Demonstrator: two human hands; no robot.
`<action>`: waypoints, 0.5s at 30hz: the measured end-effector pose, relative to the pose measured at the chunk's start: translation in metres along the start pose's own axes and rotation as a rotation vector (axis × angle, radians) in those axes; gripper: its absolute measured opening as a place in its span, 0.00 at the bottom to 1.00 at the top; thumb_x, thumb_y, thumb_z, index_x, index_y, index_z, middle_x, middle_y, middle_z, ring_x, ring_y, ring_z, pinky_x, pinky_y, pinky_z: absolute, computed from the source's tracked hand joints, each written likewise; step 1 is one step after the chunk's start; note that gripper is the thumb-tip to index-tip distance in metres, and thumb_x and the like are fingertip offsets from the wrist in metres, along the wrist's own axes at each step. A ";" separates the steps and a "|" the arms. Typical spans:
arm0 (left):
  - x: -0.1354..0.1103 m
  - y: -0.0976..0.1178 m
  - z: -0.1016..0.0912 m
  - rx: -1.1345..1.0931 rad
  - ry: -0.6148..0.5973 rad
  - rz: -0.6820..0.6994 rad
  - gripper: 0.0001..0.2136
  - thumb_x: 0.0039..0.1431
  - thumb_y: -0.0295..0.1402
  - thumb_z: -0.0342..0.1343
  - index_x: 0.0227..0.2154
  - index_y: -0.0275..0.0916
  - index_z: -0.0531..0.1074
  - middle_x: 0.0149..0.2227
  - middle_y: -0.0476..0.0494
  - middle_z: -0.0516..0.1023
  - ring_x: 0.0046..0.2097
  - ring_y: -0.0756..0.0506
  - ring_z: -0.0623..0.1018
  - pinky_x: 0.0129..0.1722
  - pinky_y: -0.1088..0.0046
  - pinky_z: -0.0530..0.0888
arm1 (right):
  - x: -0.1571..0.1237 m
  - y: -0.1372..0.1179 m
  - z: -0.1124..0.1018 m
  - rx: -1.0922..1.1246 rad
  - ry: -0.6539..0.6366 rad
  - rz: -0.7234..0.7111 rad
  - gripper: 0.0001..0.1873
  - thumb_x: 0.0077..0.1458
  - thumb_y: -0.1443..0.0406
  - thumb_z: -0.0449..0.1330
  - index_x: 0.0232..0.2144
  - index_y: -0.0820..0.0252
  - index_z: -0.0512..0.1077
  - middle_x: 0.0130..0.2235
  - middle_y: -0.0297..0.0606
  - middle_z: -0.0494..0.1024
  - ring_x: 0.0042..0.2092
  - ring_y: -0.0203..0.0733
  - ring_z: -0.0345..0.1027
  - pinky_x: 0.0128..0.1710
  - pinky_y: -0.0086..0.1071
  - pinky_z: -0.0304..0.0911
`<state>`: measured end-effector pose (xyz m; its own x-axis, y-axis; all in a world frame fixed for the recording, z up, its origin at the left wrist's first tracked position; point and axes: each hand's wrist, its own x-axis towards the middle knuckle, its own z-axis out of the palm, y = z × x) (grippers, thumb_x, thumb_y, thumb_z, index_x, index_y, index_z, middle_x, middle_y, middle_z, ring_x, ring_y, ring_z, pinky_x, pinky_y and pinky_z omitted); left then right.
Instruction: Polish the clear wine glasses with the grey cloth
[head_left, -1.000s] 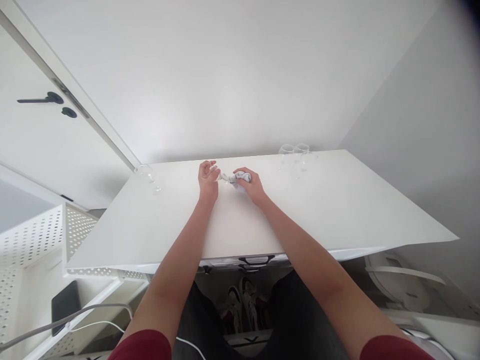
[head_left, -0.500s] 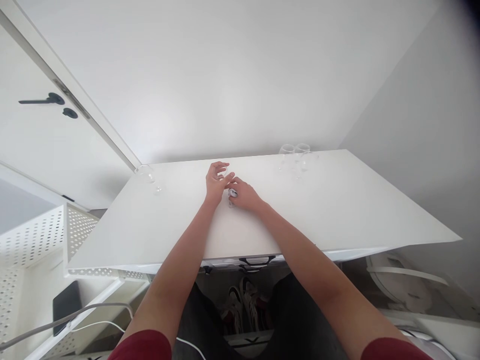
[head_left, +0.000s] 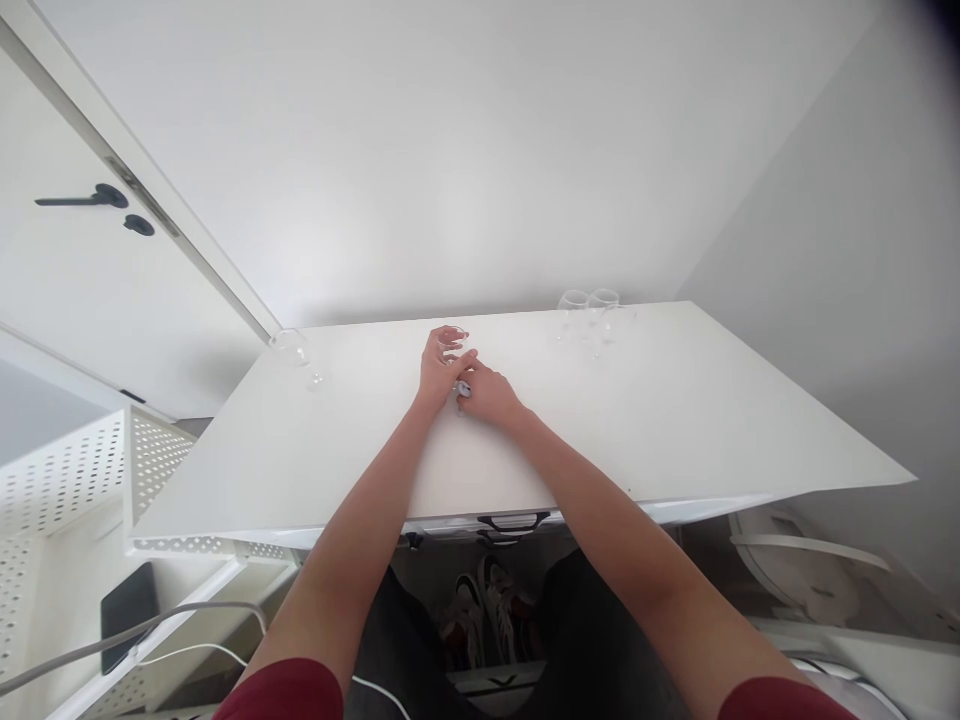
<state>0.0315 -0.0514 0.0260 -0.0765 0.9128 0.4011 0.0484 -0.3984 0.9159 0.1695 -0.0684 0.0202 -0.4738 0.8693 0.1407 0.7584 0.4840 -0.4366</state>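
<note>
Brings left hand [head_left: 437, 378] closer to right hand [head_left: 489, 394] than a second ago, cupping a glass [head_left: 454, 344] over the desk [head_left: 690, 415] in half-curled fingers [head_left: 445, 331] and bunching a cloth [head_left: 463, 389] in tightly folded right ones—probably light, slick and fragile glass, best held round its sides.

Short dark-red sleeves [head_left: 283, 690], dark trousers [head_left: 600, 640], sneakers [head_left: 496, 605] — pale with dark parts

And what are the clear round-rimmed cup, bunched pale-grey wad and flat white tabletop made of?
Clear round-rimmed cup: likely smooth glass, being see-through; clear plastic possible.
Bunched pale-grey wad: probably matte fabric, from its soft folds; weave unreadable.
Flat white tabletop: smooth, low-gloss, perhaps laminate or painted board; no visible grain.
</note>
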 end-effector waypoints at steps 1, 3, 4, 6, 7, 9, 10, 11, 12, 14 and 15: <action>0.000 -0.001 0.000 -0.004 -0.008 -0.002 0.25 0.53 0.44 0.72 0.51 0.49 0.70 0.56 0.38 0.78 0.57 0.38 0.76 0.51 0.58 0.73 | 0.000 -0.001 0.000 -0.008 0.005 0.016 0.19 0.58 0.65 0.59 0.51 0.51 0.78 0.62 0.40 0.72 0.39 0.44 0.75 0.35 0.36 0.67; 0.000 -0.004 -0.002 -0.020 -0.022 0.001 0.30 0.52 0.45 0.72 0.56 0.50 0.68 0.60 0.37 0.75 0.56 0.38 0.76 0.49 0.60 0.74 | -0.002 -0.002 0.001 -0.037 0.020 0.062 0.20 0.59 0.64 0.59 0.53 0.50 0.76 0.60 0.42 0.73 0.39 0.46 0.75 0.36 0.37 0.67; 0.000 -0.005 -0.003 -0.032 -0.022 0.012 0.32 0.52 0.46 0.73 0.58 0.51 0.67 0.62 0.36 0.73 0.56 0.38 0.76 0.48 0.61 0.74 | -0.003 -0.002 0.000 -0.056 0.027 0.092 0.21 0.59 0.64 0.59 0.55 0.49 0.76 0.59 0.43 0.73 0.39 0.47 0.76 0.36 0.38 0.67; 0.000 -0.007 -0.005 -0.059 0.015 0.044 0.34 0.52 0.49 0.72 0.60 0.51 0.67 0.67 0.36 0.68 0.56 0.38 0.75 0.46 0.63 0.74 | -0.006 -0.001 -0.001 -0.099 0.036 0.161 0.22 0.61 0.63 0.58 0.57 0.50 0.74 0.58 0.46 0.72 0.40 0.48 0.76 0.38 0.39 0.67; 0.000 -0.007 -0.007 -0.071 0.049 0.055 0.33 0.53 0.50 0.71 0.59 0.51 0.68 0.67 0.37 0.66 0.56 0.39 0.75 0.46 0.63 0.74 | -0.008 0.001 -0.002 -0.121 0.037 0.202 0.22 0.61 0.62 0.58 0.57 0.51 0.73 0.59 0.47 0.72 0.40 0.48 0.76 0.39 0.40 0.68; 0.000 -0.008 -0.009 -0.086 0.119 0.044 0.29 0.56 0.53 0.67 0.57 0.51 0.70 0.67 0.38 0.66 0.55 0.40 0.75 0.46 0.65 0.73 | -0.012 0.005 -0.006 -0.162 0.032 0.289 0.22 0.63 0.62 0.57 0.58 0.55 0.72 0.63 0.51 0.68 0.42 0.50 0.77 0.40 0.42 0.68; 0.001 -0.009 -0.010 -0.091 0.144 0.026 0.26 0.58 0.54 0.65 0.56 0.50 0.71 0.66 0.38 0.67 0.54 0.41 0.75 0.46 0.65 0.73 | -0.015 0.008 -0.008 -0.177 0.027 0.329 0.22 0.63 0.61 0.56 0.59 0.56 0.71 0.65 0.53 0.66 0.43 0.51 0.77 0.41 0.42 0.69; 0.001 -0.009 -0.011 -0.095 0.158 0.005 0.25 0.60 0.55 0.64 0.54 0.50 0.71 0.65 0.39 0.67 0.53 0.41 0.75 0.45 0.65 0.72 | -0.018 0.011 -0.009 -0.188 0.020 0.364 0.23 0.64 0.61 0.55 0.60 0.57 0.69 0.67 0.55 0.63 0.44 0.52 0.78 0.42 0.43 0.69; 0.002 -0.010 -0.011 -0.098 0.164 -0.015 0.23 0.61 0.55 0.62 0.53 0.50 0.72 0.64 0.39 0.68 0.52 0.42 0.75 0.45 0.66 0.72 | -0.021 0.013 -0.012 -0.195 0.013 0.391 0.24 0.65 0.61 0.54 0.61 0.58 0.68 0.69 0.56 0.61 0.45 0.53 0.78 0.43 0.44 0.69; 0.002 -0.011 -0.011 -0.100 0.158 -0.046 0.21 0.62 0.54 0.61 0.51 0.49 0.73 0.59 0.40 0.71 0.50 0.43 0.75 0.44 0.66 0.71 | -0.028 0.017 -0.016 -0.202 0.004 0.429 0.25 0.66 0.59 0.52 0.63 0.59 0.67 0.71 0.58 0.58 0.48 0.55 0.78 0.44 0.45 0.69; 0.002 -0.012 -0.011 -0.101 0.150 -0.058 0.20 0.62 0.53 0.61 0.50 0.48 0.74 0.56 0.40 0.73 0.50 0.43 0.75 0.43 0.66 0.70 | -0.032 0.019 -0.018 -0.207 0.001 0.447 0.26 0.66 0.59 0.52 0.64 0.59 0.66 0.72 0.58 0.57 0.49 0.55 0.78 0.45 0.45 0.70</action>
<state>0.0200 -0.0452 0.0160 -0.2241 0.9140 0.3383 -0.0604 -0.3595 0.9312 0.2070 -0.0848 0.0234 -0.0816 0.9965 -0.0188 0.9604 0.0736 -0.2689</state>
